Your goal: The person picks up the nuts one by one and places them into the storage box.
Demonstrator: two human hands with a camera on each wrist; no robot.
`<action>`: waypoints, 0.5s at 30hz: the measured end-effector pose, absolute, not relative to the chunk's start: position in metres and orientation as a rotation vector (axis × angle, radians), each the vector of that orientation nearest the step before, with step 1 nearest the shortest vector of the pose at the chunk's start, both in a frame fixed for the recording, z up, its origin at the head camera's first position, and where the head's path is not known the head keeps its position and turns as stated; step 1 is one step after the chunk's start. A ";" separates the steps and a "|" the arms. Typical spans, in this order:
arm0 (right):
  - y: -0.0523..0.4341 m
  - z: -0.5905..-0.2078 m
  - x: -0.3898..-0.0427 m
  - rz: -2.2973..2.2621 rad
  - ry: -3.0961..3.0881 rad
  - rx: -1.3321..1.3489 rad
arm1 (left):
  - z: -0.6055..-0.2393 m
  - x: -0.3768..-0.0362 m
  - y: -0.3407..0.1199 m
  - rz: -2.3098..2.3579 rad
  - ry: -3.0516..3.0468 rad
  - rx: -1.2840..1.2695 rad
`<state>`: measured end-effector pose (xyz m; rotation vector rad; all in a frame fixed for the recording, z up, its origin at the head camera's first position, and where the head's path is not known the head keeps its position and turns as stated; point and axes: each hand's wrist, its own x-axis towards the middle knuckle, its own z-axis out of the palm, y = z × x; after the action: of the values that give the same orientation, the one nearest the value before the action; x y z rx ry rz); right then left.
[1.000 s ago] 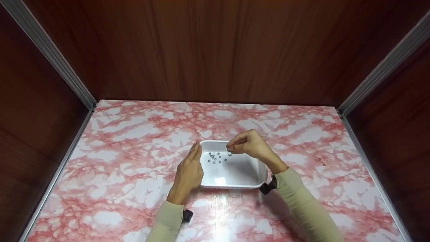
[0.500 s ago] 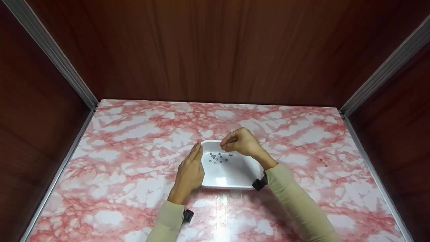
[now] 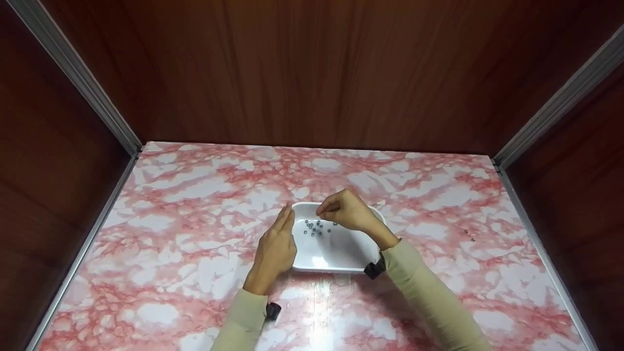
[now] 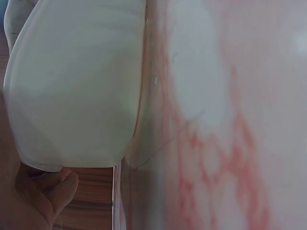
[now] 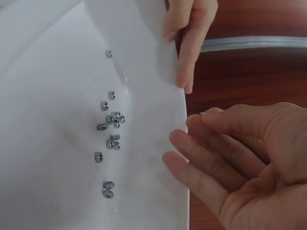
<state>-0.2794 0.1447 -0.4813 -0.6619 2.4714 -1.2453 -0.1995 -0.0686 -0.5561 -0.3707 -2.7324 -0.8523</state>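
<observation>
A white rectangular tray [image 3: 336, 254] stands on the table, with several small metal nuts [image 5: 116, 117] scattered over its floor toward the far left side. My left hand [image 3: 277, 247] lies along the tray's left edge. In the right wrist view, its fingers [image 5: 190, 57] hold the rim, one digit over the inside and others outside. Over the tray's far side hovers my right hand [image 3: 352, 213], fingers loosely bent, thumb close to the index fingertip. No nut shows between those fingertips. The left wrist view shows the tray's outer wall [image 4: 76, 96] and bent fingers [image 4: 60, 191] at its corner.
Two small nuts [image 3: 469, 236] lie on the red and white marbled table [image 3: 195, 273], right of the tray. Dark wood panels [image 3: 312, 73] stand behind and at both sides, joined by metal corner posts [image 3: 87, 78].
My right hand has moved left over the tray. A nut at its fingertips earlier no longer shows there, and it appears to have dropped among the others. My left hand stays put.
</observation>
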 end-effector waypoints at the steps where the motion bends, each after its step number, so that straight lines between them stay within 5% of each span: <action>1: 0.145 -0.480 -0.279 -1.239 2.478 -0.675 | -0.556 -0.200 -0.069 -0.851 -2.730 -0.372; 15: 0.171 -0.465 -0.262 -1.246 2.663 -0.700 | -0.556 -0.198 -0.068 -0.875 -2.706 -0.385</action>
<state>-0.2620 0.1714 -0.4649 -0.7000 2.6631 -1.2456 -0.1985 -0.0680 -0.5561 -0.3852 -2.7058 -0.8754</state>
